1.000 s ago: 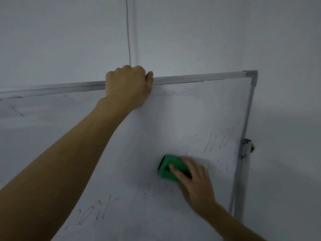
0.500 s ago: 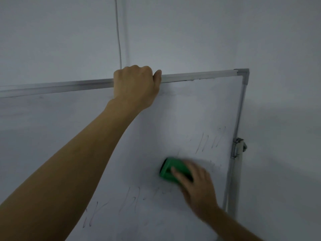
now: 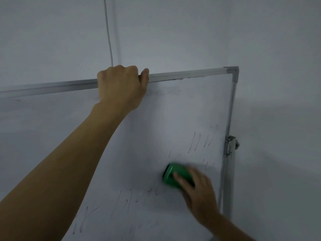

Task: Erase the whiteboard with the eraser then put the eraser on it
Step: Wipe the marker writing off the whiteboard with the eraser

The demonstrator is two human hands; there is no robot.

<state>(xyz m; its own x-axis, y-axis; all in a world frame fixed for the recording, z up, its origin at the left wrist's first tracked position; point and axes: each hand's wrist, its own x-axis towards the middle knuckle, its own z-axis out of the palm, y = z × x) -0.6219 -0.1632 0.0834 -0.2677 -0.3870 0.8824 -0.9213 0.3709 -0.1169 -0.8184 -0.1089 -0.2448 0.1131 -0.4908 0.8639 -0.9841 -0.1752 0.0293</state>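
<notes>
Right hand (image 3: 199, 192) presses eraser (image 3: 171, 176) on whiteboard (image 3: 173, 119); left hand (image 3: 121, 87) grips frame (image 3: 187, 74).

The eraser (image 3: 175, 176) is a green block with a dark edge on its left end, pressed flat against the whiteboard (image 3: 156, 129) under the right hand (image 3: 198, 193), whose fingers lie across its back. The whiteboard is white with a grey metal frame. Faint dark strokes remain above the grip, toward the board's right edge, and below and left of it.
</notes>
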